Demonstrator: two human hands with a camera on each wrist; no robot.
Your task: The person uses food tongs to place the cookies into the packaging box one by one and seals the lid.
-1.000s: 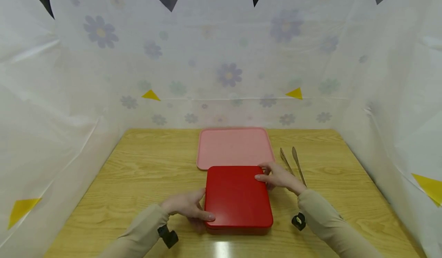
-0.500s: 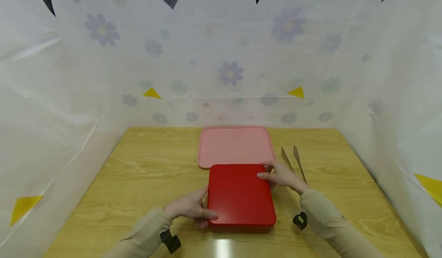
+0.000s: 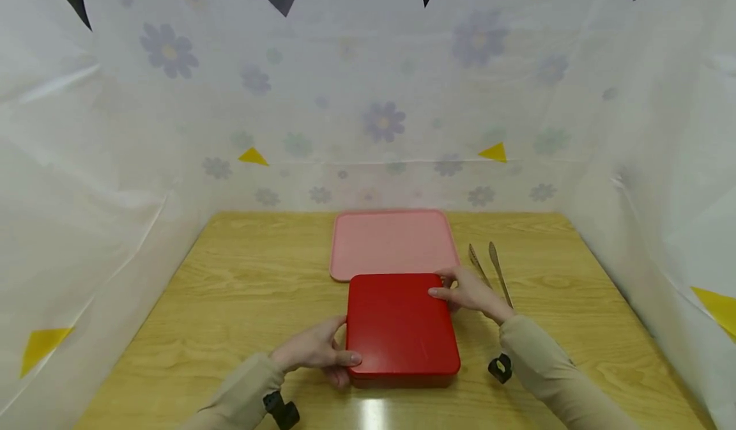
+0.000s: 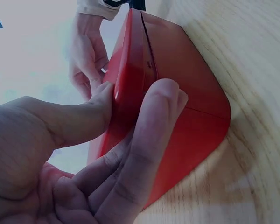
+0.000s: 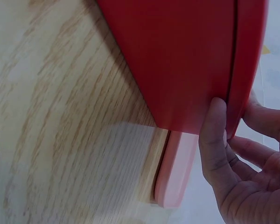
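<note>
A square red box (image 3: 402, 331) with a rounded, closely fitting lid stands on the wooden table in front of the person. My left hand (image 3: 316, 350) grips the lid's near left corner, thumb on top and fingers against the side below the rim. At the far right corner, my right hand (image 3: 468, 294) pinches the lid's edge, its thumb on top and a fingertip under the rim. In the left wrist view a thin dark seam runs between the lid (image 4: 126, 70) and the box body (image 4: 186, 93). What the box contains is hidden.
Directly behind the box lies a pink tray (image 3: 393, 245). Metal tongs (image 3: 499, 273) lie to its right, partly hidden by the right hand and forearm. White patterned sheeting (image 3: 374, 85) encloses the table (image 3: 247, 276) at the back and sides.
Compared with one second ago, the red box and both hands sit slightly further right, while the head view has also shifted a little. Both hands keep their hold on the lid's corners.
</note>
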